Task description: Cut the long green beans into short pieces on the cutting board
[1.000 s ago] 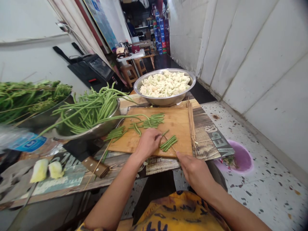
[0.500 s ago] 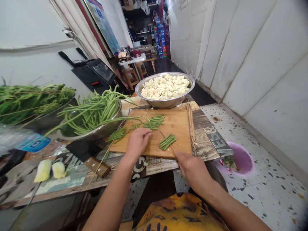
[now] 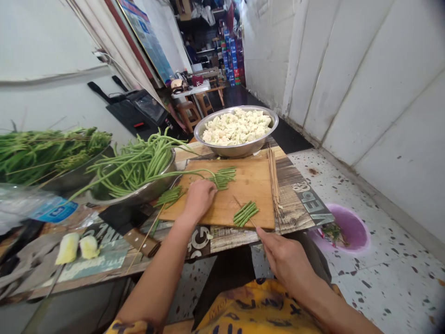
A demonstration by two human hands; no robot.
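With the right hand (image 3: 287, 255), pinching one end of a stick (image 3: 255, 224) between thumb and finger. Maybe held by that bare end to keep fingers off the short beans (image 3: 246, 213), lying in a row across the stick, over the board (image 3: 255, 185). Cannot tell if poked through or just resting on top. With the left hand (image 3: 200, 198), fingers curled in, touching or just beside the cut beans (image 3: 225, 176); cannot tell if holding one. On the worktop (image 3: 222, 240), off the board, a knife (image 3: 137, 238), maybe to leave room. Along the board's right side, other sticks (image 3: 274, 178), likely for easy reach.
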